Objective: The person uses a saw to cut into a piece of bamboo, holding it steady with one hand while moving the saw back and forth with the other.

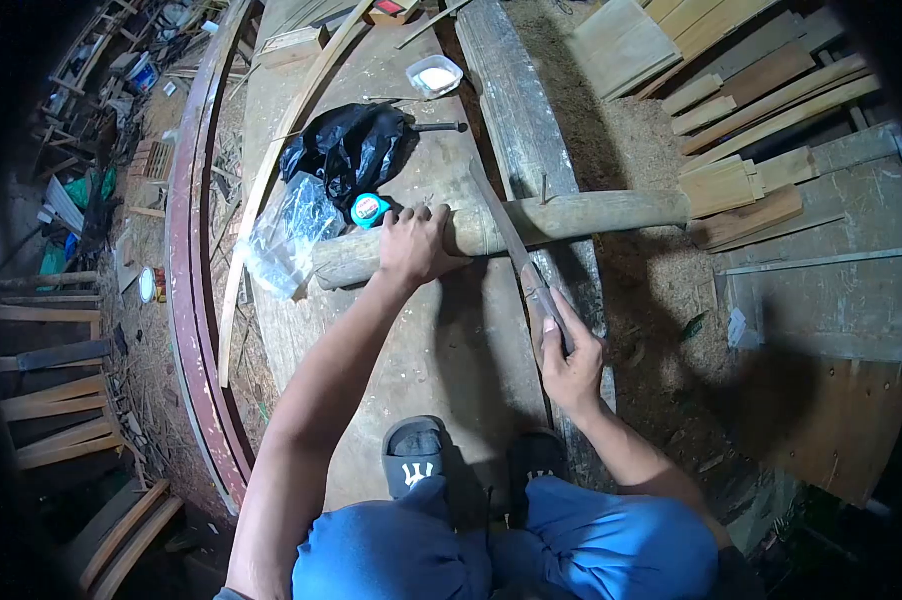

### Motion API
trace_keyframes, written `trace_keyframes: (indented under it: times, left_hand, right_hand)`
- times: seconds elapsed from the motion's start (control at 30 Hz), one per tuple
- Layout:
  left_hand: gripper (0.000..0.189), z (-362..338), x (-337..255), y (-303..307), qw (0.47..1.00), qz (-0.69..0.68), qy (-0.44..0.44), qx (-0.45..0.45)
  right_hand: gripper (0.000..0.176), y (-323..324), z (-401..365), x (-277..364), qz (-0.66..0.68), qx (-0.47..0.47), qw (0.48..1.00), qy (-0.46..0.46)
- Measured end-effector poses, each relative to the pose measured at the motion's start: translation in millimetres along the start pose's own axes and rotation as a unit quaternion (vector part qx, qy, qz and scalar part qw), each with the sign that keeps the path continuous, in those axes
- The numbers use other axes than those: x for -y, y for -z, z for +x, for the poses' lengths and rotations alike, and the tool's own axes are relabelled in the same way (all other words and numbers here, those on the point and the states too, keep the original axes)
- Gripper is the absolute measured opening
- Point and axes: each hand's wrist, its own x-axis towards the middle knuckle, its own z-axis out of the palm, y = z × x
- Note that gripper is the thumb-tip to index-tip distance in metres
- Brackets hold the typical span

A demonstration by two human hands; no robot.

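Observation:
A thick, pale bamboo pole (pixel 611 212) lies crosswise in front of me. My left hand (pixel 411 243) is pressed over its left part, fingers curled on the far side. My right hand (pixel 573 365) is closed around the handle of a handsaw (pixel 501 218), thumb and index finger stretched along it. The long narrow blade crosses the pole just right of my left hand and points away from me; its teeth are too fine to make out. A turquoise tape measure (pixel 368 210) sits just beyond the pole, beside a clear plastic bag (pixel 296 235) and a black plastic bag (pixel 346 150).
Under the pole are broad wooden boards (pixel 371 360), where my sandalled feet rest. A clear tub (pixel 435 75) with white contents stands farther off. A long reddish beam (pixel 184 240) runs along the left. Stacked planks (pixel 721 200) lie at right beside sawdust-covered ground.

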Motion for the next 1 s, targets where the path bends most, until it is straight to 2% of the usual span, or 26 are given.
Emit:
trace_keyframes:
  times: [0.07,0.1,0.17,0.33,0.47,0.53,0.6,0.67,0.7,0.77,0.8,0.87,0.93,1.0]
  left_hand:
    - [0.089,-7.5,-0.8,-8.8,0.997,-0.005,-0.005,-0.081]
    - [0.089,-9.2,-1.8,-11.5,0.997,-0.005,-0.004,-0.083]
    - [0.088,-11.5,-4.6,-18.1,0.988,0.013,-0.005,-0.156]
    - [0.085,-3.6,-13.9,-17.0,0.985,0.001,0.018,-0.174]
    - [0.086,-2.8,-17.6,-9.4,0.990,0.012,0.031,-0.134]
    - [0.088,-0.5,-15.9,-0.3,0.991,0.017,0.031,-0.127]
    - [0.094,9.8,-5.9,10.1,0.999,0.035,0.014,-0.018]
    - [0.096,13.2,-2.0,12.2,0.999,0.046,-0.001,-0.029]
    - [0.097,14.9,-2.6,13.3,1.000,0.023,0.013,-0.001]
    - [0.097,16.6,-4.7,14.9,0.999,-0.001,0.026,0.027]
    - [0.097,17.2,-5.9,18.3,0.998,-0.010,0.035,0.052]
    - [0.097,21.2,-6.6,26.4,0.996,-0.016,0.042,0.076]
    - [0.092,26.9,-6.8,34.1,0.991,-0.040,0.046,0.122]
    - [0.089,25.7,-8.6,37.4,0.990,-0.043,0.050,0.127]
  right_hand:
    - [0.043,-2.0,-0.5,0.4,0.003,0.004,1.000,-0.020]
    - [0.043,-3.2,1.4,1.3,0.003,0.005,1.000,-0.017]
    - [0.043,-6.7,3.7,3.1,-0.022,-0.020,0.998,0.054]
    - [0.044,-6.8,9.8,9.7,-0.033,-0.012,0.998,0.044]
    - [0.045,-10.0,10.4,-0.8,-0.030,-0.032,0.997,0.070]
    - [0.045,-8.8,9.4,2.8,-0.039,-0.024,0.998,0.053]
    - [0.045,-9.9,9.1,3.9,-0.048,-0.014,0.998,0.039]
    - [0.046,-13.2,12.0,1.9,-0.041,-0.011,0.998,0.043]
    - [0.046,-13.7,14.8,1.1,-0.041,-0.010,0.998,0.045]
    - [0.048,-12.6,19.5,-0.4,-0.018,0.041,0.995,-0.089]
    - [0.048,-11.8,20.0,0.7,-0.018,0.040,0.995,-0.089]
    - [0.049,-11.9,20.4,3.9,-0.058,0.000,0.998,0.037]
    - [0.049,-15.7,10.9,-0.4,-0.047,-0.010,0.997,0.061]
    - [0.049,-14.3,2.9,0.2,-0.038,-0.015,0.995,0.089]
